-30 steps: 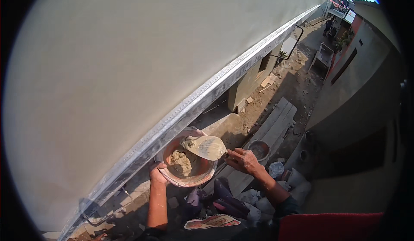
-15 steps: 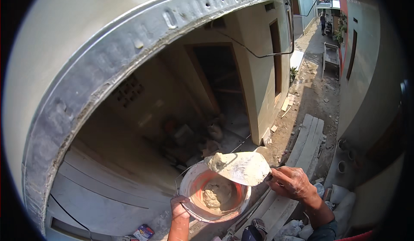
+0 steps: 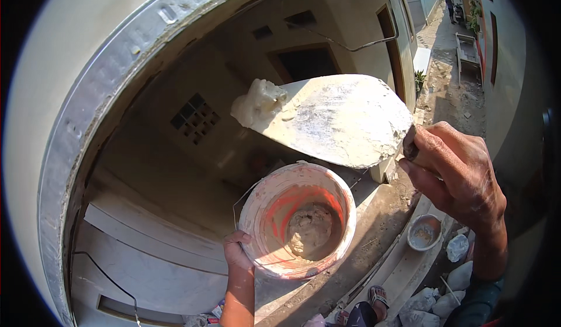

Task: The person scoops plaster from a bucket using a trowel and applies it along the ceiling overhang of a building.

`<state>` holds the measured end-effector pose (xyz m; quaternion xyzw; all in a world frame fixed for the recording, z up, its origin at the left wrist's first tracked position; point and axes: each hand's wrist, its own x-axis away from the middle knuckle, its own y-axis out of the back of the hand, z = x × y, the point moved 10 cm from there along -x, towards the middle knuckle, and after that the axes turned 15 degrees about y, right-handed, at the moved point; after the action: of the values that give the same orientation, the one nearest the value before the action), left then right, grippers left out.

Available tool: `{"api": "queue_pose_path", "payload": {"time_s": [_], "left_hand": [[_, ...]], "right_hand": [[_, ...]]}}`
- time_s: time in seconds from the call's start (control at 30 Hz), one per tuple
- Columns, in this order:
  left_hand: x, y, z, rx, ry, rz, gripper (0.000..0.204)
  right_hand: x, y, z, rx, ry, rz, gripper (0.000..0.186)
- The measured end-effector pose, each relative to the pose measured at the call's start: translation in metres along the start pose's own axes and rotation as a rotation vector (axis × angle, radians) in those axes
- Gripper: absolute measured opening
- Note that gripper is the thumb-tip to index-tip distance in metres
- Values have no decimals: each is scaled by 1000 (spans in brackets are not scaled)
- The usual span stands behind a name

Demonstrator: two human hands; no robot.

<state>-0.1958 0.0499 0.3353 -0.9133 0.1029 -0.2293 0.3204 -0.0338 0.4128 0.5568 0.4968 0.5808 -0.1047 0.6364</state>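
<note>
1. Trowel (image 3: pixel 339 122): left of the fingers of the right hand (image 3: pixel 461 175), clamped on its handle; its blade, earlier overlapping the bucket, is now raised clear.
2. Lump (image 3: pixel 261 102): on the blade's far end from those fingers.
3. Bucket (image 3: pixel 263 198): right of the fingers of the left hand (image 3: pixel 238 251), gripping its rim.
4. Tub (image 3: pixel 423 248): below the right fingers.

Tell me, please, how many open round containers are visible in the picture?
2: a large bucket, its rim held by the left hand; and a smaller container, in the picture below and left of the right hand. More may be hidden in shadow.
</note>
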Motion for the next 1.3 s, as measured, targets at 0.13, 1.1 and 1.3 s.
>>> {"api": "queue_pose_path", "payload": {"time_s": [0.13, 1.1, 1.3], "left_hand": [[14, -13, -13, -11, 2, 61, 72], [-12, -134, -48, -187, -53, 262, 46], [7, -154, -41, -213, -47, 593, 60]], "right_hand": [[-3, 28, 3, 89, -37, 38, 41], [-4, 71, 24, 375, -75, 206, 40], [-6, 73, 24, 333, -71, 176, 40]]}}
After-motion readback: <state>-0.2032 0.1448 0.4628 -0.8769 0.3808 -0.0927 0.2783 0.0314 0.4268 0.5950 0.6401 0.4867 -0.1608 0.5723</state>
